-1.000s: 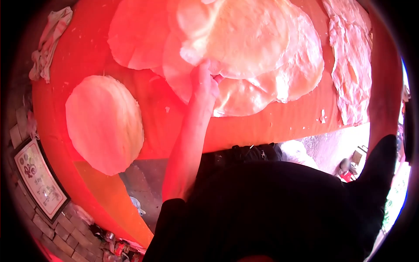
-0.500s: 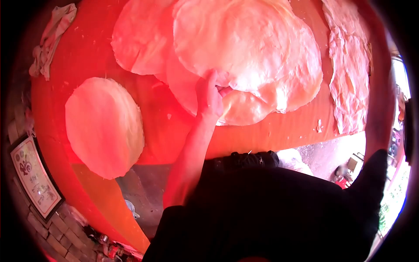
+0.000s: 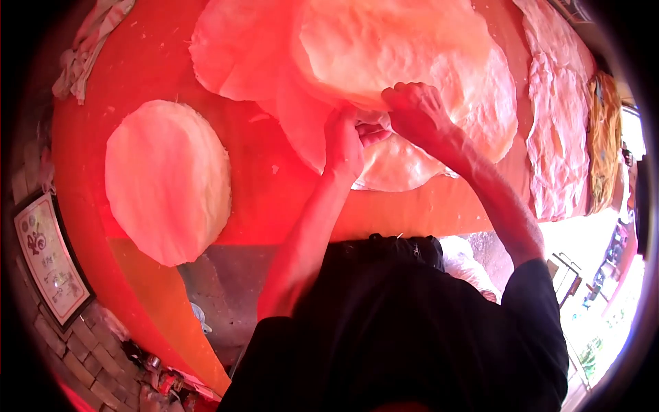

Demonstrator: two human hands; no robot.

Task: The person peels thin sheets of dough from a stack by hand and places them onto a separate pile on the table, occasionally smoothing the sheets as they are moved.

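Observation:
Thin, pale, floppy round sheets point(image 3: 473, 103) overlap in a pile on the orange-red table point(image 3: 261, 216). My left hand point(image 3: 345, 145) is closed at the near edge of the top round sheet point(image 3: 384, 48), its fingers curled around the rim. Just right of it, my right hand point(image 3: 420, 113) is bent into a fist and pinches the same edge, which looks slightly lifted between the two hands. A separate thick-looking round stack point(image 3: 168, 182) of similar pale sheets lies to the left, apart from both hands.
A crumpled pale cloth point(image 3: 89, 51) lies at the far left. Along the right side stretches a wrinkled whitish sheet point(image 3: 557, 117), with a yellowish patterned cloth point(image 3: 604, 141) beyond it. A framed certificate point(image 3: 53, 257) leans by bricks at lower left.
My right arm has swung in from the far right, and that hand now grips the top sheet's edge beside my left hand. The view has shifted slightly.

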